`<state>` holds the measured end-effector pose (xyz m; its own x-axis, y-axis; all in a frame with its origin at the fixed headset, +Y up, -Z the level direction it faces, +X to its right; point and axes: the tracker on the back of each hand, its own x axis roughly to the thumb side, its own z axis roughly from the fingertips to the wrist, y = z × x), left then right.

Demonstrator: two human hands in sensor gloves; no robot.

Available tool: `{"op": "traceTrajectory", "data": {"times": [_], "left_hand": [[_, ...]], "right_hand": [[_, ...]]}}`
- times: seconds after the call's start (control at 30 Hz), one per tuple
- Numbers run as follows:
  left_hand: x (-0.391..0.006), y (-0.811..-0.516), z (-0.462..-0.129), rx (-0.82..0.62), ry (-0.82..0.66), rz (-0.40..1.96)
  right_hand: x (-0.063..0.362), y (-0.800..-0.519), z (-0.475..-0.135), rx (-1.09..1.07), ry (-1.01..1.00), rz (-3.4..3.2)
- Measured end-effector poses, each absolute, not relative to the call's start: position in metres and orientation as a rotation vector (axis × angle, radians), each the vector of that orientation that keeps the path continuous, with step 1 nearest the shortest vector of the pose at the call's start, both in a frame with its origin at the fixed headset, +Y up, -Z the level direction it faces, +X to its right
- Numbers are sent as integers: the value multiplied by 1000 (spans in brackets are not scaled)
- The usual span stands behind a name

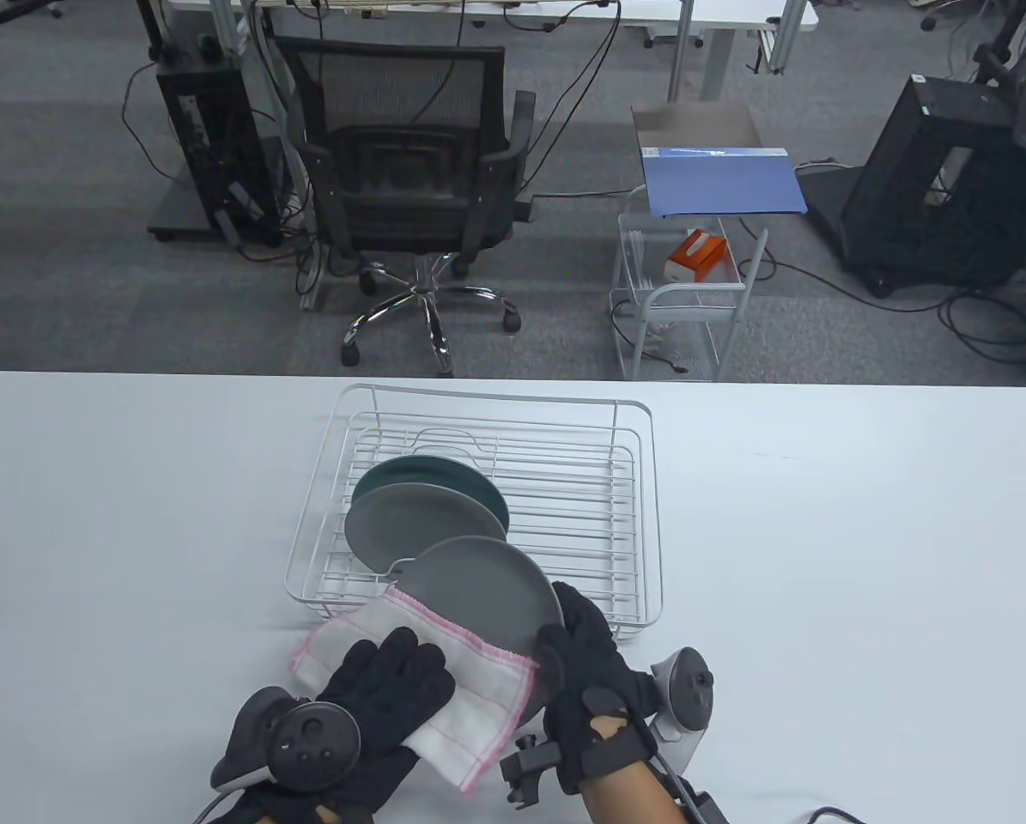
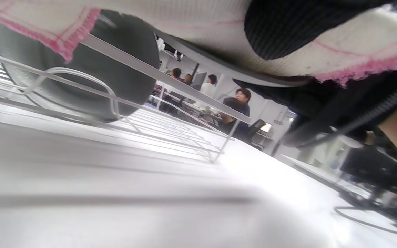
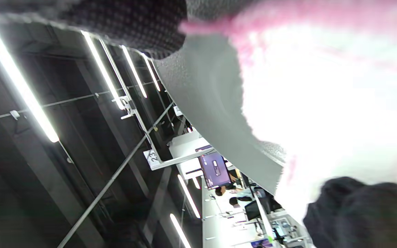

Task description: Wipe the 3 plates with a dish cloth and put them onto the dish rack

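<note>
Now the right hand (image 1: 594, 678) grips the grey plate (image 1: 491, 592) by its rim at the rack's (image 1: 641, 515) front edge. The left hand (image 1: 375, 699) presses the cloth (image 1: 470, 687) flat against it, fingers spread. Wiping should probably reach the rim, grip kept firm.

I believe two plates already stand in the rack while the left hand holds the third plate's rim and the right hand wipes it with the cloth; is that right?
The hands are swapped. In the table view the right hand holds the third plate by its rim, and the left hand presses the cloth on it. Two plates do stand in the rack.
</note>
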<state>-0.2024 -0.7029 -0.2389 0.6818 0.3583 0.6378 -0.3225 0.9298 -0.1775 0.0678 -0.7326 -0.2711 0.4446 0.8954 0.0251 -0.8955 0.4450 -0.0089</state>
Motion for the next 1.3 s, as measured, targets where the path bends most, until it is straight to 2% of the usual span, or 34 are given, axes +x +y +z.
{"op": "traceTrajectory", "data": {"times": [0.23, 0.43, 0.73, 1.0, 1.3], "left_hand": [[-186, -704, -229, -67, -812, 352], [-183, -706, -227, -48, -802, 335], [-199, -700, -234, 81, -669, 325], [-214, -701, -243, 108, -527, 363], [-218, -703, -245, 50, -497, 366]], "right_hand": [[57, -733, -271, 79, -2, 1031], [37, -732, -265, 177, 54, 1079], [16, -739, -263, 265, 232, 1181], [22, -736, -262, 228, 188, 1187], [39, -726, -265, 208, 87, 1131]]}}
